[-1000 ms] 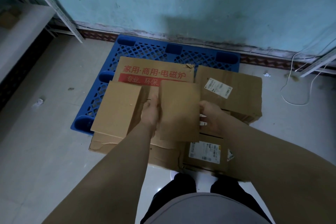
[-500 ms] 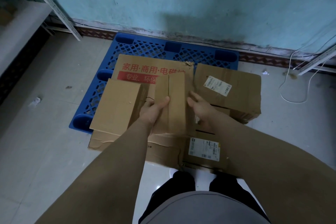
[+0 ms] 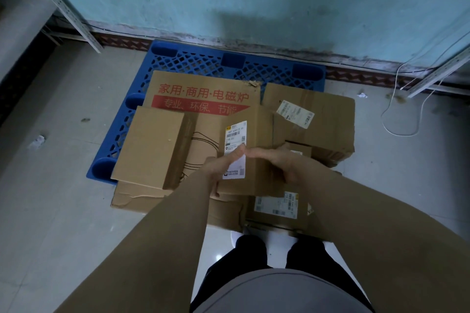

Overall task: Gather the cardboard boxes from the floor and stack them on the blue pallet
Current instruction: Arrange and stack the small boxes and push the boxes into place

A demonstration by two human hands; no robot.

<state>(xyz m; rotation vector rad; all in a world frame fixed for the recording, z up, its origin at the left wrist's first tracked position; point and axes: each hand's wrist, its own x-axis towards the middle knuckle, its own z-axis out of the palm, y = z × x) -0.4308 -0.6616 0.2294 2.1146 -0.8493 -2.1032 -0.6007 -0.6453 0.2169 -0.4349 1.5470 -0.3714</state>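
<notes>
Mid box [image 3: 254, 132]: flat on top of the pile, centre of stack, white label [image 3: 235, 134] facing up; under it, flattened printed box [image 3: 203, 95] spread over pallet [image 3: 198, 63] and overhanging the near edge; left box [image 3: 152, 142] just beside, touching or not, cannot tell; right box [image 3: 328, 119] further right, hanging past the pallet's right side; near box [image 3: 277, 207] poking out below the right forearm.

Left hand [image 3: 223, 166]: flat, fingers straight, laid over the lower half of the label, gripping nothing; right hand [image 3: 277, 162]: flat too, fingers straight and pointing left, resting on the box top, tips close to the left fingertips; nothing pinched by either; probably settling the box into place.

Handling, as a judgement: likely light, maybe empty; corrugated card, stiff across panels, soft at creases and flaps; top panel could dent under hard pressing; surface dry and grippy, label a bit smoother.

Best held by two opposite side edges with palms, or lifted from under the near edge; better to avoid loose flaps and torn corners.

Pile uneven below, so could tip or slide toward the near side.
</notes>
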